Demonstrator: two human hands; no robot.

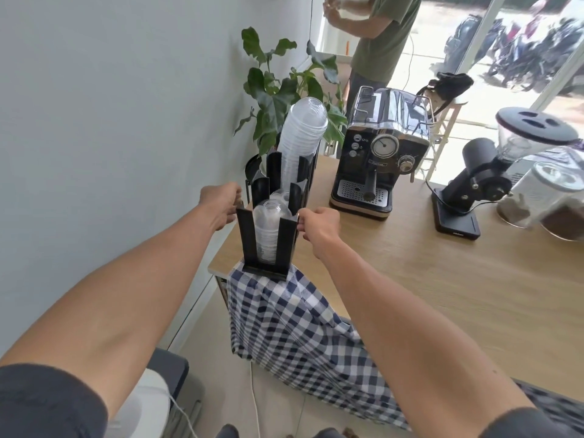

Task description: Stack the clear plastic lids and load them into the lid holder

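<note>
Both hands gripped the black lid holder [268, 245] at the table's ten-o'clock corner: left hand [221, 205] curled around its far wall, fingertips hidden; right hand [319, 229] pinching the near-right post. Clear lids [268, 229] sat stacked inside.

Clear glossy plastic lids [268, 230] in a matt black holder [248, 238]; pale smooth wood surface [442, 279]; checked cloth [294, 327]; shiny chrome-and-black espresso machine [379, 147].
</note>
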